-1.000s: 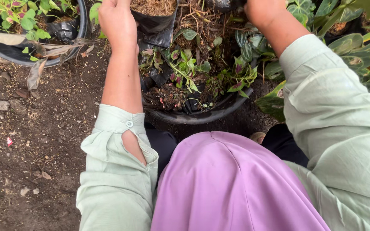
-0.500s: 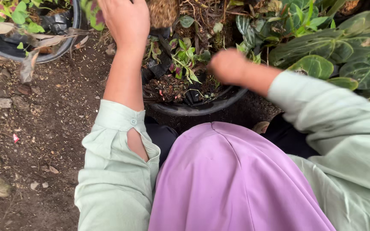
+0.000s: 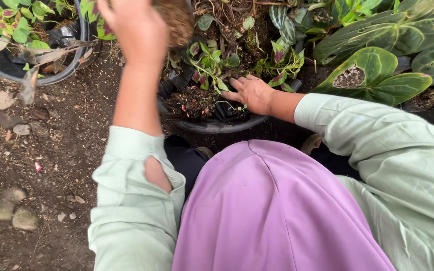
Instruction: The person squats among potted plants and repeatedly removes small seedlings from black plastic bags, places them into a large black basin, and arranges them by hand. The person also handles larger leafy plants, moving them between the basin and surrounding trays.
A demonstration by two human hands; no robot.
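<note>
- root clump (image 3: pixel 174 20): a brown, fibrous lump of roots and soil, held up at the top edge of the head view, above the near rim of the black tub.
- black tub (image 3: pixel 217 124), straight ahead of the person: a wide round container holding dark soil, crumpled black plastic bags and small plants with green and purple leaves (image 3: pixel 209 62).
- second black tub (image 3: pixel 36 78), upper left: only part of it shows; inside are small green and pink-tinted plants and some dry brown leaves.
- broad dark green leaves (image 3: pixel 377 70) crowd the upper right, beside the middle tub; whatever holds them is hidden.
- left hand (image 3: pixel 136 30): raised, back of the hand to the camera, fingers curled around the left side of the root clump, so it is gripping it; the fingertips are hidden behind the hand.
- right hand (image 3: pixel 251 93): lower down, well apart from the clump, resting inside the tub on the soil and bags, fingers spread loosely and pointing left; it holds nothing that i can see.
- the clump sits to the right of the left hand and above and left of the right hand.
- its top is cut off by the frame, so i cannot tell its long axis or which way it points.
- bare brown earth (image 3: pixel 51 165) with small stones lies to the left.
</note>
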